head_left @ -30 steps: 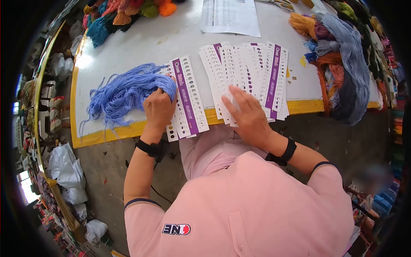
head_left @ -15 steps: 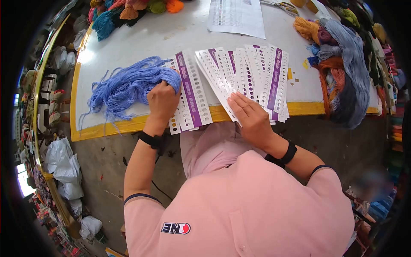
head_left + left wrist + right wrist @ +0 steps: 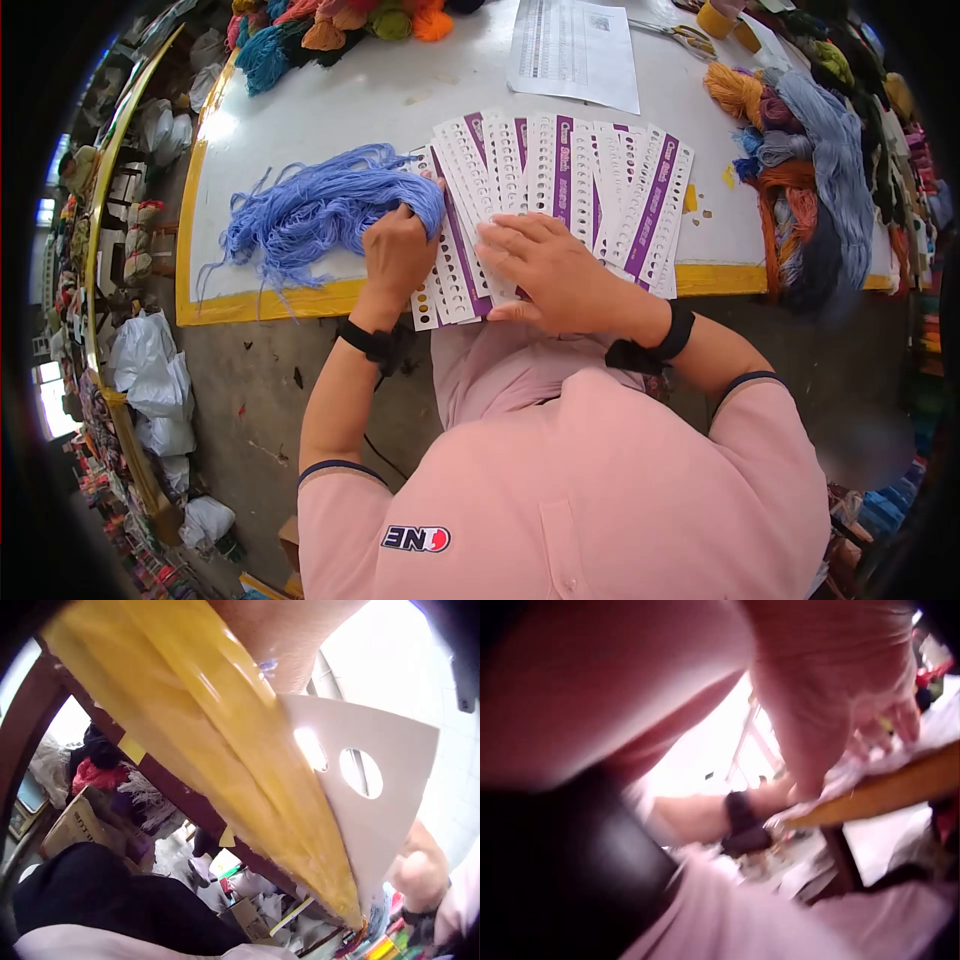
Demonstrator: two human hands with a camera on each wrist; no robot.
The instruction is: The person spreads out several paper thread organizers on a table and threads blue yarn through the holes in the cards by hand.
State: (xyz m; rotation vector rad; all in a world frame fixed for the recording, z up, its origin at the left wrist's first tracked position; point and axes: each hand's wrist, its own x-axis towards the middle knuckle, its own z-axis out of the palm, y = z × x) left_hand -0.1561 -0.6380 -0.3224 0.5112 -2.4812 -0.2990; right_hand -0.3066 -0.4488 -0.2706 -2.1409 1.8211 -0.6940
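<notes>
In the head view my left hand grips the looped end of a bundle of blue thread, whose loose ends trail over the table's front left. Beneath that hand lie white cards with punched holes and a purple "Cross Stitch" band; one card's corner juts past the table edge in the left wrist view. My right hand rests palm down, fingers extended, on the near ends of a fanned row of similar punched cards. The right wrist view, blurred, shows the right hand at the table edge.
The white table has a yellow-taped edge. Coloured thread bundles lie at the back left, and a long grey-blue skein hangs over the right side. A printed sheet and scissors lie at the back.
My right hand has moved left across the cards and pressed down on them. The fanned cards have spread left, overlapping those by my left hand, which keeps its hold on the thread.
</notes>
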